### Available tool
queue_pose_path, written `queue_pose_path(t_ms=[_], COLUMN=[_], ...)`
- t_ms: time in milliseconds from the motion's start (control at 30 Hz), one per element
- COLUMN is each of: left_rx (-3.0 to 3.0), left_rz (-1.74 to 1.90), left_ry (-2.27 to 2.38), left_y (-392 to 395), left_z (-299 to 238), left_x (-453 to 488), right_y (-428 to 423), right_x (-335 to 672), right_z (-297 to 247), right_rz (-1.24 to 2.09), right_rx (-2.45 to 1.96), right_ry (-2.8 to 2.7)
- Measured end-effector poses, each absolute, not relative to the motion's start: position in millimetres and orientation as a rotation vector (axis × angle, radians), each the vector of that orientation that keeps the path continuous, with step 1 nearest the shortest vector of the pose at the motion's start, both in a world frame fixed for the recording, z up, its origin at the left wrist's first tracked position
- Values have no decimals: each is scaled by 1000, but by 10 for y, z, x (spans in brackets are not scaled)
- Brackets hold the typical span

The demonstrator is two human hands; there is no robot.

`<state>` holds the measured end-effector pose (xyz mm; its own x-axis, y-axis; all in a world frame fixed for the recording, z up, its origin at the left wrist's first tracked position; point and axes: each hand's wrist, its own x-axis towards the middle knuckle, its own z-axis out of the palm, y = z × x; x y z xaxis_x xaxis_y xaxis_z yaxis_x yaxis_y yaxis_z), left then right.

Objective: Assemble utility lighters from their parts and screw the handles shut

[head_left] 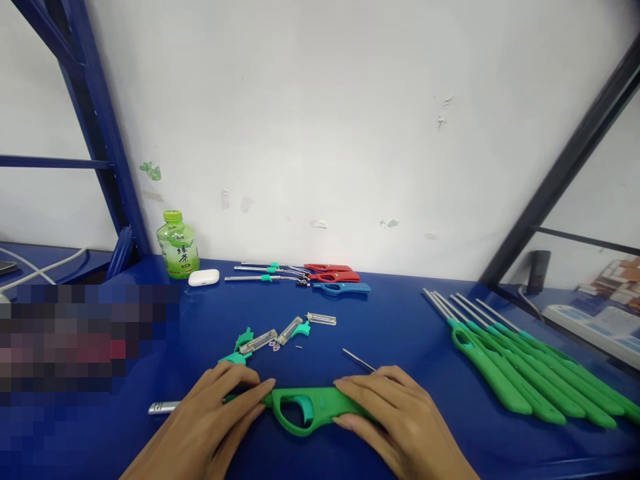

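Note:
A green long-nosed lighter [305,407] lies flat on the blue bench, its metal nozzle tip [163,407] pointing left. My left hand [215,420] rests on the front part of the lighter with its fingers pressed down over it. My right hand [395,413] covers the rear of the green handle, fingers closed onto it. Just behind the hands lie loose parts: teal plastic pieces [244,341], clear small inserts [321,319] and a thin metal rod [358,360].
Several finished green lighters [520,360] lie side by side at the right. Red and blue lighters [330,277] lie near the wall, beside a white earbud case [203,277] and a green tea bottle [177,245]. Blue shelf posts [100,127] stand at left.

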<state>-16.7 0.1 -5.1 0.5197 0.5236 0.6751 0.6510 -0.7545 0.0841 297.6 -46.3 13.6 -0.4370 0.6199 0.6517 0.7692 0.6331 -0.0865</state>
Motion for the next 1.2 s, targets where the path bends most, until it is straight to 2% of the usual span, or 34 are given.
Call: queue_pose_path(t_ms=[200,533,867,1200], left_rx=[-2593,-2591,-2515,-2598], left_rz=[-972,-1057,-1076,-980], left_ry=[-987,-936,-795,-1016], left_y=[14,34,30,-43], left_z=[-82,-77,142,-220], left_x=[-203,-186,-47,-270], right_y=[-455,-469,-483,-498], right_x=[2962,2920,2931,2956], right_z=[116,128,185,130], right_rz=[-263,-190,-192,-198], right_rx=[-1108,-1105,-1188,-1167], right_ry=[-2189,-2158,-2265,-2242])
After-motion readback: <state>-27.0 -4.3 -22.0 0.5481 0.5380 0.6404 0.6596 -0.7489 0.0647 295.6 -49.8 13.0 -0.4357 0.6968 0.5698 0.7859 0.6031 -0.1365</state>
